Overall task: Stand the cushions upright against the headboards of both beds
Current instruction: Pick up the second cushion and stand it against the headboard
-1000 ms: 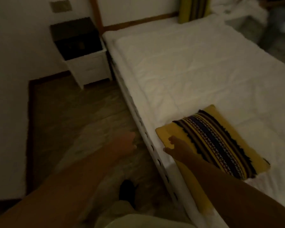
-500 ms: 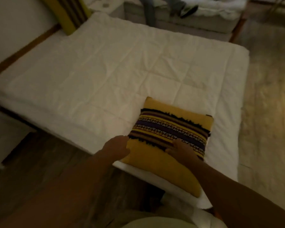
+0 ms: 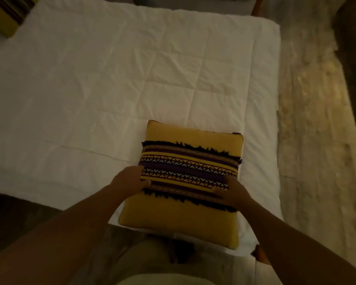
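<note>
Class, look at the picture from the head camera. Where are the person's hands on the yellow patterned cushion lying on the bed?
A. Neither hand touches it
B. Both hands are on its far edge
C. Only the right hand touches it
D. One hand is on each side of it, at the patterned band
D: the left hand and the right hand sit at opposite side edges of the cushion, level with its patterned band.

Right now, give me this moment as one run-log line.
left hand: on cushion edge | right hand: on cushion edge | cushion: flat at foot of bed | second cushion: far corner
</note>
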{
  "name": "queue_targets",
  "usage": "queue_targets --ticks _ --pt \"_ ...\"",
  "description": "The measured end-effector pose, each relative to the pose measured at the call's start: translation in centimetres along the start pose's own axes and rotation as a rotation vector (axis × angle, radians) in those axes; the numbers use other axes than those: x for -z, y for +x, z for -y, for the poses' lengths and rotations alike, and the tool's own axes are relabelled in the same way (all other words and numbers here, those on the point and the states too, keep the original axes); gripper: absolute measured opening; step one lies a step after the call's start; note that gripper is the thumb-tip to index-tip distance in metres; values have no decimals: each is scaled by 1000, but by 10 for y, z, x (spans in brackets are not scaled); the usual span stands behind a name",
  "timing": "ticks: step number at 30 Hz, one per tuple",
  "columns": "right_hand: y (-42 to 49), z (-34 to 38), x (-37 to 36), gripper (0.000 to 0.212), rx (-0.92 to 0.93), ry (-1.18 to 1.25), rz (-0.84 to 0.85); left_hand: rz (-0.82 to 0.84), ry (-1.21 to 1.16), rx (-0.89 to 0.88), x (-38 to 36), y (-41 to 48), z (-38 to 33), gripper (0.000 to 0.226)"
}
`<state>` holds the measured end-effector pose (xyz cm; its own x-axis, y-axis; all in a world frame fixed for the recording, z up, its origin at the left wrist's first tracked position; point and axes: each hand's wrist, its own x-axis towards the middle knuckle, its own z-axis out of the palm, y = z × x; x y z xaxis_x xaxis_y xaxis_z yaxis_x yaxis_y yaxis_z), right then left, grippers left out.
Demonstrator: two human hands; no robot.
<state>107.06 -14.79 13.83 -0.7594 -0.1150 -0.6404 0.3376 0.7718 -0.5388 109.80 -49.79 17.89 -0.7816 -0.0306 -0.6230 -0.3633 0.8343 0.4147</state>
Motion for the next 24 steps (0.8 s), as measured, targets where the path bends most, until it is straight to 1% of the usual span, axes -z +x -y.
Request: queue_targets --ticks 3,5,8,10,14,16,18,21,24 --pt "11 -4 0 57 -28 69 -76 17 -32 -20 6 29 5 55" --pt "21 -9 -2 52 -77 109 -120 45 -59 -50 8 52 10 58" --pt "39 -21 -8 51 -135 124 -114 98 -99 -47 11 83 21 71" --pt "50 -33 -14 57 -190 144 -129 99 -112 -25 7 103 33 75" --pt "68 -55 -27 78 -361 222 -153 92 -157 115 -7 133 54 75" --pt "76 -64 -32 83 -386 266 -147 129 -223 148 -14 145 59 85" --pt "84 -69 -34 87 -398 315 -150 189 -314 159 -18 155 63 100" --pt "91 -73 -36 90 -412 386 -153 231 -485 140 -21 160 65 112" --pt "97 -74 -37 83 -430 435 -143 246 -595 96 -23 160 64 112"
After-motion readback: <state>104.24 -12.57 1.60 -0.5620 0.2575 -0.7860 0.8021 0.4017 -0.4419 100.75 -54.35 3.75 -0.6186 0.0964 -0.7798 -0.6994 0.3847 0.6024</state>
